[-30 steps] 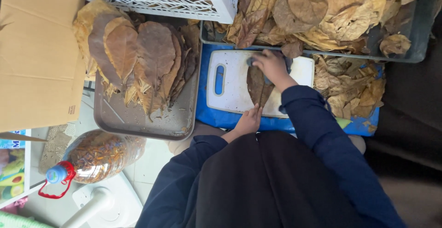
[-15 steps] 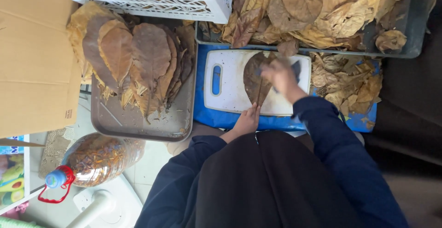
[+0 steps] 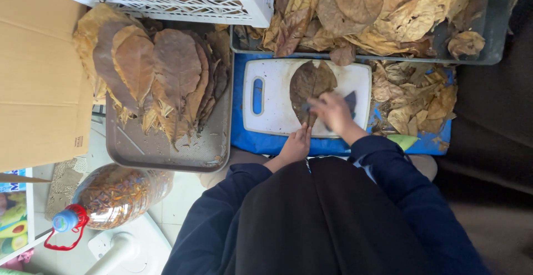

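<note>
A large brown dry leaf (image 3: 312,81) lies lengthwise on a white cutting board (image 3: 272,119) that rests on a blue mat (image 3: 250,142). My left hand (image 3: 297,144) pinches the leaf's narrow stem end at the board's near edge. Blurred with motion, my right hand (image 3: 332,113) rests on the near half of the leaf and grips a small dark blue-grey piece, perhaps a cloth (image 3: 350,99). Both arms are in dark blue sleeves.
Left of the board, a grey tray (image 3: 166,155) holds a stack of flat brown leaves (image 3: 161,75). A white crate (image 3: 166,0) and a dark bin of dry leaves (image 3: 488,42) stand behind. Loose leaves (image 3: 413,94) lie right of the board. A cardboard box (image 3: 39,75) and a clear bottle (image 3: 114,197) are at the left.
My right hand has slid along the leaf from its far end towards me. More of the leaf's broad far half now shows. My left hand stays at the stem.
</note>
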